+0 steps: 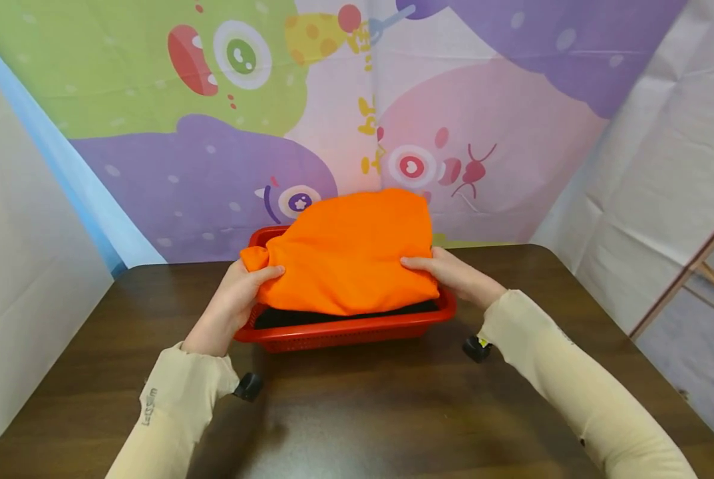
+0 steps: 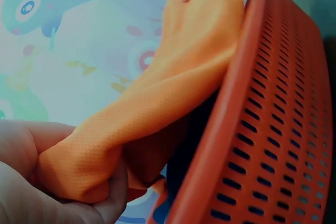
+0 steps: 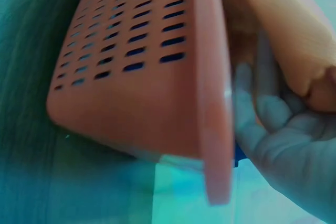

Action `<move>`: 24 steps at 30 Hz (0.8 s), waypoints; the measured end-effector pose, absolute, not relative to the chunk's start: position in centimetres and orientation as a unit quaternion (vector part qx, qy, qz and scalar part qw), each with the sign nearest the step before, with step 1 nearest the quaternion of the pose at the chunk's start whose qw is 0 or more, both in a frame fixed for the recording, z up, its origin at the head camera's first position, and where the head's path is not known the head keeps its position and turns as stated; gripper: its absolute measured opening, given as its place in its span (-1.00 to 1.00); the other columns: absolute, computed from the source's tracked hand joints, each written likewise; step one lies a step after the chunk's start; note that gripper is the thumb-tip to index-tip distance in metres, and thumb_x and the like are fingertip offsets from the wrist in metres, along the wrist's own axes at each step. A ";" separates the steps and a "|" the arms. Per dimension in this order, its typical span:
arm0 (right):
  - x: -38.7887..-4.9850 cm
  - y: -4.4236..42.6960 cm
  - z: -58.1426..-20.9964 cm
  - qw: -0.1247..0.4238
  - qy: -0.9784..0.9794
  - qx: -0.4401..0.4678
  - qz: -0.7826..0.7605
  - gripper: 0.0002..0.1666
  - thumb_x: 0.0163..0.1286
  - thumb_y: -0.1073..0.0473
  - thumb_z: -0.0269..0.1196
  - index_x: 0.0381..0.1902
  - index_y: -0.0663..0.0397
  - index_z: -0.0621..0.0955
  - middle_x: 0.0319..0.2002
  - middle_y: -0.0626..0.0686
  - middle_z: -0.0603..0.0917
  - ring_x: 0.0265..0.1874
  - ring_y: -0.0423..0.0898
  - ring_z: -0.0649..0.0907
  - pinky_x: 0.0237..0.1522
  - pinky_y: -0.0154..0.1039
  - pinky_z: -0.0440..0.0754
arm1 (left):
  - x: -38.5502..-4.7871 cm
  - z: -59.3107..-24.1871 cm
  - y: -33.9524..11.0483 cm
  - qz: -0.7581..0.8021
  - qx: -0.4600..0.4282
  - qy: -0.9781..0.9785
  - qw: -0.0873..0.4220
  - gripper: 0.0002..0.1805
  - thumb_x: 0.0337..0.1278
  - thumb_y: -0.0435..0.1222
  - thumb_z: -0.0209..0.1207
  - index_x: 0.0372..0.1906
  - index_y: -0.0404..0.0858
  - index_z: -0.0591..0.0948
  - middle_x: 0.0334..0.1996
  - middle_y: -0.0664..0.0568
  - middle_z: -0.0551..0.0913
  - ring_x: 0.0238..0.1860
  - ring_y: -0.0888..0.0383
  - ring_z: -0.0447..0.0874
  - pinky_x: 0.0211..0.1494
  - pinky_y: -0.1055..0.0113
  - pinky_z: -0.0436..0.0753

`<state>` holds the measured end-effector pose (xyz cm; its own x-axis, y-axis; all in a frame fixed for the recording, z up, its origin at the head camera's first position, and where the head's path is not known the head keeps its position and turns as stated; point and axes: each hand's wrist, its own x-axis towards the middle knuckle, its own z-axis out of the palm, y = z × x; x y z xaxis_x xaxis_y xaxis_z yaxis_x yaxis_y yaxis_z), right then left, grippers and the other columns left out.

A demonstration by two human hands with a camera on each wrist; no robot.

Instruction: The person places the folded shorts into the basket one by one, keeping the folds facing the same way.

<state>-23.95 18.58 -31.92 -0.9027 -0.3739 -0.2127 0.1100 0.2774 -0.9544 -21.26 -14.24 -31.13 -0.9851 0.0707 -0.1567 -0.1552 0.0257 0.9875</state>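
An orange cloth [image 1: 351, 256], perhaps a garment, is spread between both hands over a red plastic basket [image 1: 345, 329]. My left hand [image 1: 231, 303] pinches the cloth's left end, thumb on top; in the left wrist view the fingers curl beneath the fabric. At the other side my right hand [image 1: 452, 273] grips the cloth's right edge, thumb on top and fingers under it. Dark fabric [image 1: 345, 314] shows inside the basket below the cloth. In the right wrist view the right hand [image 3: 294, 135] is just beyond the basket rim, under the cloth. Most of the basket's inside is hidden.
The basket stands on a dark wooden table [image 1: 357, 412], toward its far edge. Behind it hangs a cartoon-printed backdrop [image 1: 225, 173]. White sheeting [image 1: 638, 146] hangs at the right, and a pale panel stands at the left.
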 end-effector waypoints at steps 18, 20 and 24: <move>-23.8 17.7 -32.6 0.213 0.904 -0.081 -0.361 -0.41 0.27 -0.06 0.10 0.07 0.27 0.33 -0.28 0.07 0.39 -0.23 -0.02 0.44 -0.16 -0.28 0.40 | -20.7 -33.6 -14.3 0.433 0.054 0.898 0.057 -0.56 -0.03 -0.32 0.19 -0.05 -0.38 0.32 -0.31 -0.10 0.44 -0.33 0.06 0.42 -0.25 0.37 0.46; -23.8 17.4 -32.7 0.206 0.916 -0.078 -0.335 -0.41 0.27 -0.06 0.10 0.07 0.28 0.36 -0.32 0.07 0.39 -0.29 -0.03 0.45 -0.22 -0.30 0.41 | -20.7 -33.8 -14.3 0.384 0.064 0.920 0.048 -0.59 -0.08 -0.30 0.20 -0.11 -0.36 0.35 -0.36 -0.09 0.45 -0.34 0.03 0.41 -0.26 0.33 0.43; -23.7 16.8 -32.9 0.188 0.934 -0.071 -0.296 -0.35 0.26 -0.07 0.11 0.13 0.31 0.35 -0.28 0.08 0.45 -0.33 -0.04 0.48 -0.27 -0.31 0.43 | -20.7 -34.0 -14.3 0.311 0.078 0.947 0.035 -0.55 -0.13 -0.33 0.17 -0.06 -0.39 0.37 -0.28 -0.16 0.52 -0.28 -0.04 0.45 -0.16 0.18 0.48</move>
